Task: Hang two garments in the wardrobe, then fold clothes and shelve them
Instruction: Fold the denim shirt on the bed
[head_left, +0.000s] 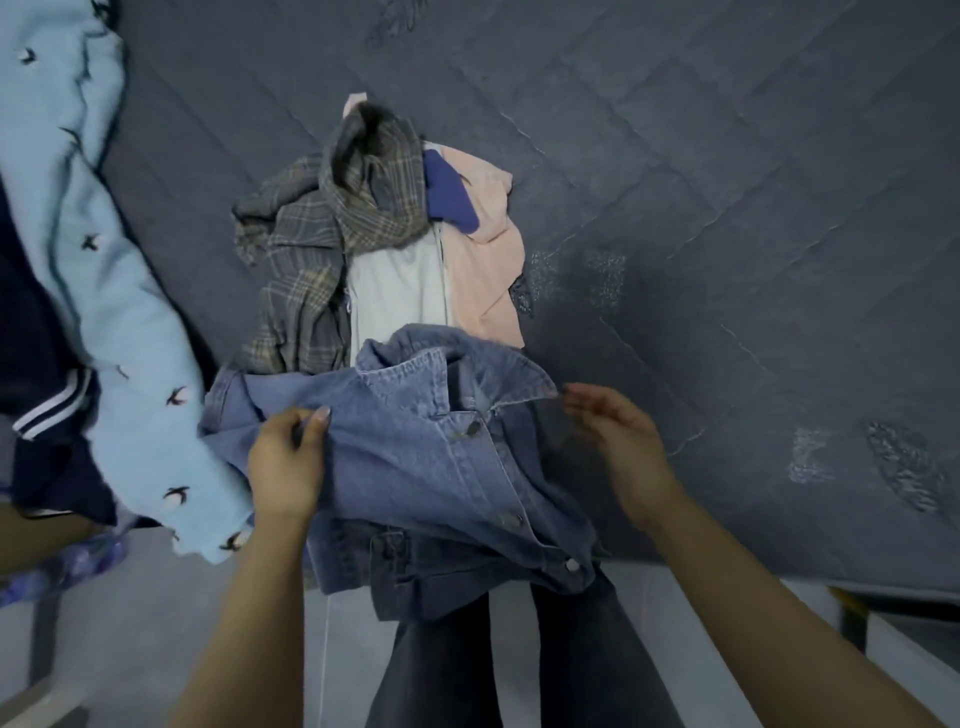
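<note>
Lying bunched at the near edge of the bed (727, 182), the denim jacket (441, 457) has its collar turned up and its button placket running down the front, its lower part hanging over the edge above the person's dark trousers (519, 665). The left hand (283, 462) pinches a fold of the jacket's shoulder, its grip clamped on the cloth. The right hand (618, 441) hovers just beside the collar tip, fingers relaxed and apart; whether they touch the denim I cannot tell. Behind the jacket, further onto the dark quilted cover, sits a heap: a grey plaid shirt (311, 260), a white garment (400, 291), a pink one (488, 270) and a dark blue piece (449, 200). Off to the left lies a light blue sweater with small birds (114, 312), partly over a navy garment with white stripes (41, 374).
</note>
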